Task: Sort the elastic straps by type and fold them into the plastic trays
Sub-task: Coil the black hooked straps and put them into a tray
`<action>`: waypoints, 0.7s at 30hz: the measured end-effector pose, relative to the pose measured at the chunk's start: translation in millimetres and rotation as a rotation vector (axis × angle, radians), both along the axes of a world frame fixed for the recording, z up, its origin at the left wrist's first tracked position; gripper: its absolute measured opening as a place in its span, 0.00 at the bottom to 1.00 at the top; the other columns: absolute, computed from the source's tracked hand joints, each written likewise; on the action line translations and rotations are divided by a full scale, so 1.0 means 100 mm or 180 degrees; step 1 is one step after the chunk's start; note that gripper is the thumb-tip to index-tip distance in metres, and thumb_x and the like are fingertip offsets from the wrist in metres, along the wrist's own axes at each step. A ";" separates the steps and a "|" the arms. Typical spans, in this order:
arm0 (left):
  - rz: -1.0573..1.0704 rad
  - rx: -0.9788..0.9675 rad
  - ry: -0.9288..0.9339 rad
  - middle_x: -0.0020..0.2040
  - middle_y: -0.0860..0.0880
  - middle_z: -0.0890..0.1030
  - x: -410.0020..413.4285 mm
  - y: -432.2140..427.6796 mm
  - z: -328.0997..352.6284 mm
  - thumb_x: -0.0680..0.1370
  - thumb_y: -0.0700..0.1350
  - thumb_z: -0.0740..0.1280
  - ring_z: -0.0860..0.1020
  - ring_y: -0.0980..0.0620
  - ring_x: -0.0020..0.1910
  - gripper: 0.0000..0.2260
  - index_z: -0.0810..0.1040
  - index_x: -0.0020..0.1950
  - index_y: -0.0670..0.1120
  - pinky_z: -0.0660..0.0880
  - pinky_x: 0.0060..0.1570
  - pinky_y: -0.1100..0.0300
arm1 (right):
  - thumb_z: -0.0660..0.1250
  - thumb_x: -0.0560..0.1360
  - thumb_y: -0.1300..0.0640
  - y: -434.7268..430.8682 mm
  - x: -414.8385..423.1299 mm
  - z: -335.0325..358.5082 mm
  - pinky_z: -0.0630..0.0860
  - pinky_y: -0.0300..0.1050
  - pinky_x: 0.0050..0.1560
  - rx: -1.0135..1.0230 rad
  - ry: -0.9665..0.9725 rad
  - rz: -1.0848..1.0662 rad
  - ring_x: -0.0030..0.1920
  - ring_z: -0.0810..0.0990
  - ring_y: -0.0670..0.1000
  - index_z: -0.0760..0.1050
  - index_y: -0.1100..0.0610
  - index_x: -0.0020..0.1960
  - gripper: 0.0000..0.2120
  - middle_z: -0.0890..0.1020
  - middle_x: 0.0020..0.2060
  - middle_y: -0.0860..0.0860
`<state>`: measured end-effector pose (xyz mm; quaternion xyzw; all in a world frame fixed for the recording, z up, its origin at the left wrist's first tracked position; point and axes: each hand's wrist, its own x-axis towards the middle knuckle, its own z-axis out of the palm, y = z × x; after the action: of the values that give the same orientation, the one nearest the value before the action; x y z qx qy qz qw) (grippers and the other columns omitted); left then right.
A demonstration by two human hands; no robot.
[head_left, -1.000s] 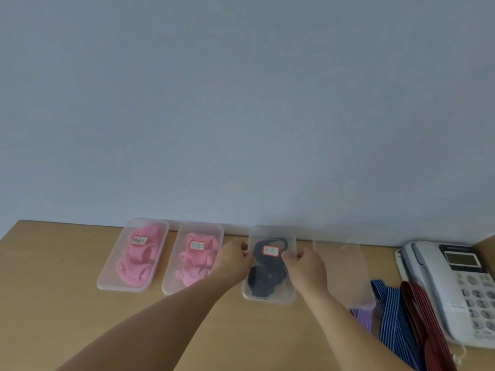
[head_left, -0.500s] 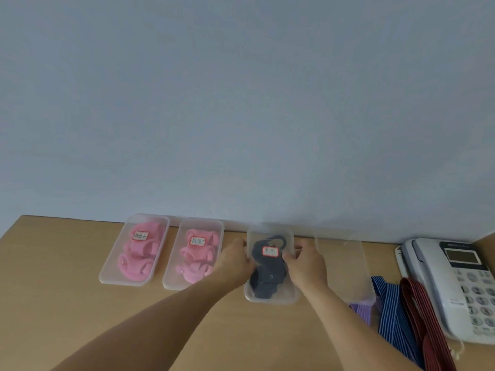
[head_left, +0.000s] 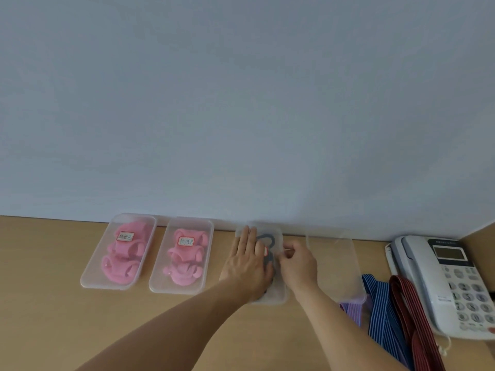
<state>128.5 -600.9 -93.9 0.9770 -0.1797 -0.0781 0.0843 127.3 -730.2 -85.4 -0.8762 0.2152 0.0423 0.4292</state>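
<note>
On the table [head_left: 53, 303], the left hand [head_left: 247, 263] lies flat, fingers straight, on top of the clear tray [head_left: 277, 294] that holds dark straps [head_left: 268, 260]. The right hand [head_left: 298, 265], fingers curled, pinches this tray's right rim. Striped straps [head_left: 383, 311] lie further right.

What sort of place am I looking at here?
Most likely an office desk or a small workroom. A corded desk phone sits on a wooden desk against a plain wall, and labelled plastic trays of sorted straps line the desk's back edge.
</note>
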 end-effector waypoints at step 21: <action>-0.0302 0.0293 0.0090 0.78 0.40 0.34 0.06 0.06 -0.06 0.79 0.64 0.44 0.31 0.43 0.77 0.36 0.40 0.80 0.44 0.32 0.75 0.47 | 0.61 0.77 0.61 -0.03 0.20 -0.01 0.74 0.45 0.53 -0.0939 -0.0349 0.0801 0.57 0.80 0.58 0.76 0.52 0.66 0.19 0.83 0.56 0.54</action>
<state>134.3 -594.5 -100.3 0.9690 -0.2208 -0.1039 0.0380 147.1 -733.4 -86.5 -0.9505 0.0842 0.0158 0.2986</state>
